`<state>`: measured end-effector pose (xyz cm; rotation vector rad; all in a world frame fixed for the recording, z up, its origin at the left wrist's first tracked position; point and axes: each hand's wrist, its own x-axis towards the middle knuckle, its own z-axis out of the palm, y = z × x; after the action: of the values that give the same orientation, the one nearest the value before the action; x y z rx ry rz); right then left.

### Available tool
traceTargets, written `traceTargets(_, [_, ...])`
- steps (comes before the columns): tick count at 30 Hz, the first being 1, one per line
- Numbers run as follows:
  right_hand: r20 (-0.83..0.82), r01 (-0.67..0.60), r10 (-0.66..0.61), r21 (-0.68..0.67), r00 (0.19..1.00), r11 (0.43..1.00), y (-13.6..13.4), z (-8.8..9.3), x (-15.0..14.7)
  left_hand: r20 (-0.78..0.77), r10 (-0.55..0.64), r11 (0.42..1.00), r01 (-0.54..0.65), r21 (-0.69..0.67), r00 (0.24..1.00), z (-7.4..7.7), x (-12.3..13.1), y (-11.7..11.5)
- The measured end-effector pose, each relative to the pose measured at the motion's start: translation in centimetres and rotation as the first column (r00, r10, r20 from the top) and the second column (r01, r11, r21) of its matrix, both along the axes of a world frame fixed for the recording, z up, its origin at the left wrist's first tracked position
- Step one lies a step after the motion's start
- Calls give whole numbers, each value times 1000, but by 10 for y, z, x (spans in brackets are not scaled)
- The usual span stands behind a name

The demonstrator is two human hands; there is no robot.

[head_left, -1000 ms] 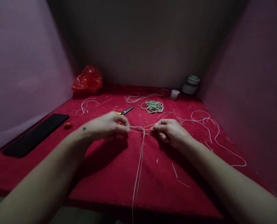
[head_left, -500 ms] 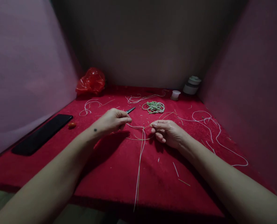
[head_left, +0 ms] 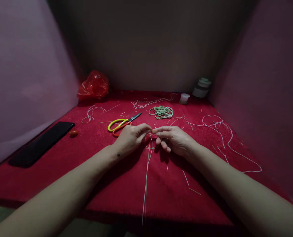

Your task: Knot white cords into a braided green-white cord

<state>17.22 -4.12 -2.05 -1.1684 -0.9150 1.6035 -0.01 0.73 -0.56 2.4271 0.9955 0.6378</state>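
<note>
My left hand [head_left: 133,138] and my right hand [head_left: 172,140] meet fingertip to fingertip over the red table [head_left: 112,184]. Both pinch the top of a thin white cord [head_left: 146,177], whose two strands run straight toward me and hang over the table's near edge. Just left of my left hand lie scissors [head_left: 121,123] with one yellow and one orange handle, blades pointing back right. A coil of green and white braided cord [head_left: 162,112] lies behind my hands.
Loose white cords [head_left: 225,141] trail across the right side, more white cord [head_left: 93,111] at back left. A black flat object [head_left: 41,143] and a small red bead [head_left: 73,133] lie left. A red plastic bag [head_left: 93,86], a white cup [head_left: 184,98] and a spool [head_left: 202,88] stand at the back.
My left hand has moved right, off the scissors, until its fingertips meet my right hand's. The slack cord between the hands has been gathered into one point.
</note>
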Motion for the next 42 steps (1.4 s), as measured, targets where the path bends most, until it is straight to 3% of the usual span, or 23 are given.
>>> traceTargets(5, [132, 29, -20, -66, 991, 997, -2, 4, 0, -54, 78, 994, -74, 80, 995, 1, -1, 0])
traceTargets(8, [167, -101, 126, -148, 978, 984, -4, 10, 5, -55, 50, 998, -48, 44, 997, 0, -1, 0])
traceTargets(12, [63, -249, 268, -211, 961, 945, -2, 14, 13, -56, 26, 999, -24, 33, 998, -4, -2, 1])
traceTargets(17, [-70, -199, 189, -194, 980, 961, 2, 11, 16, -173, -14, 997, 27, 72, 985, -9, -4, 4])
traceTargets(21, [-53, -125, 117, -184, 992, 975, 2, 11, 11, -212, -36, 988, 66, 139, 977, -15, -5, 8])
traceTargets(27, [113, -56, 65, -83, 992, 995, -2, 7, -1, -223, -49, 984, 86, 157, 974, -20, -4, 7])
traceTargets(33, [358, -52, 29, 55, 933, 997, 0, 1, -14, -250, -54, 985, 93, 147, 967, -20, 0, 6])
traceTargets(39, [390, -40, 11, 68, 921, 997, 1, 0, -14, -160, -15, 986, 41, 164, 987, -9, -1, 2])
traceTargets(42, [391, -15, -14, 71, 920, 997, 1, 0, -11, -35, 68, 959, -56, 279, 997, 3, -4, -2])
